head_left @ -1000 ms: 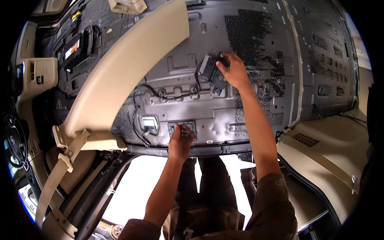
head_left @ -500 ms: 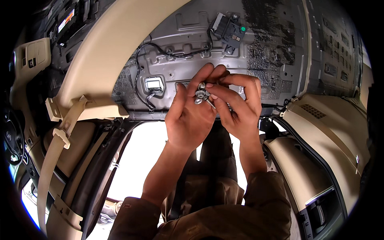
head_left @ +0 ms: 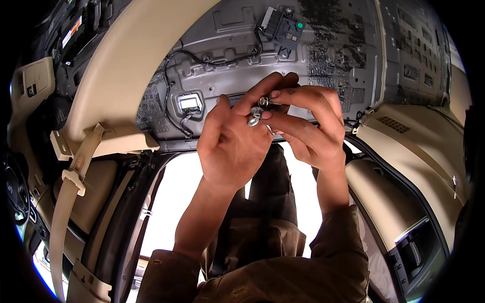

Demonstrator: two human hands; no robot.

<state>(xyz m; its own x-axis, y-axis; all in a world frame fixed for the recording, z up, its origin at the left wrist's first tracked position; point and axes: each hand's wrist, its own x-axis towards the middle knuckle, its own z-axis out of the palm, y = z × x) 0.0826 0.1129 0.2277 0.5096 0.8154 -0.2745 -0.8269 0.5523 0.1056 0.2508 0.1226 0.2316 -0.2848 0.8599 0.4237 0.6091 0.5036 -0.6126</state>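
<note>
My left hand (head_left: pixel 227 146) is palm up, its fingers curled a little, cradling several silver flanged bolts (head_left: pixel 254 121) near the finger bases. Over that palm, my right hand (head_left: pixel 321 129) pinches one bolt (head_left: pixel 263 101) between thumb and index finger, its round head showing. The other right fingers are bent over the loose bolts and partly hide them. Both hands are raised in front of the bare grey metal panel (head_left: pixel 237 83) of a car interior.
A dark control module (head_left: pixel 282 31) with a green dot is fixed on the panel, with a black wiring harness (head_left: pixel 222 63) running from it. Beige pillar trim (head_left: pixel 116 65) arches at left above a seat belt (head_left: pixel 76 179). More beige trim (head_left: pixel 414 151) stands at right.
My right hand has lifted one bolt slightly away from the others and moved a bit right. My left hand has shifted slightly left. The whole view has moved a little.
</note>
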